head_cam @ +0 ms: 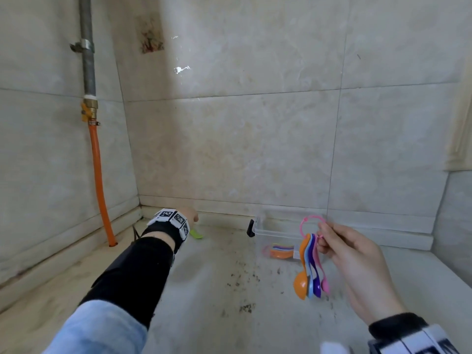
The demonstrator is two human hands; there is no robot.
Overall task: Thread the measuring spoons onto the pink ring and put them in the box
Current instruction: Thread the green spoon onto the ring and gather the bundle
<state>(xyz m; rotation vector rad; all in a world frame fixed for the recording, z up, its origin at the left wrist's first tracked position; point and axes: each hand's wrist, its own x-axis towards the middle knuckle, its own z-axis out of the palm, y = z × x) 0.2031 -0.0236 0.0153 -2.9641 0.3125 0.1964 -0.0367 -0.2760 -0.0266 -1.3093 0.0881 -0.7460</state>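
Pale marble-look wall tiles (255, 123) fill the corner, and below them runs the speckled, grubby countertop (209, 277); down the left wall comes a grey metal pipe (88, 60) into a brass valve (89, 109), and an orange hose (98, 175) drops from it to the counter. The left arm, in a black sleeve, reaches out to the far corner; the left hand (189, 214) is over there past a wrist band of black-and-white markers (173, 221), and how its fingers lie I cannot tell. On the right, the right hand (357, 261) is up in the air in front of the clear plastic box (275, 237), thumb and fingers pinching the pink ring (306, 222); the box stands against the back wall, black latch (251, 228) on its left end. Hanging from that ring, a bunch of measuring spoons (310, 267): orange, light blue, purple, pink, bowls down, above the counter. Inside the box lies a second set of coloured spoons (279, 250). Just under the left hand, a small green plastic piece (196, 235) lies on the counter.
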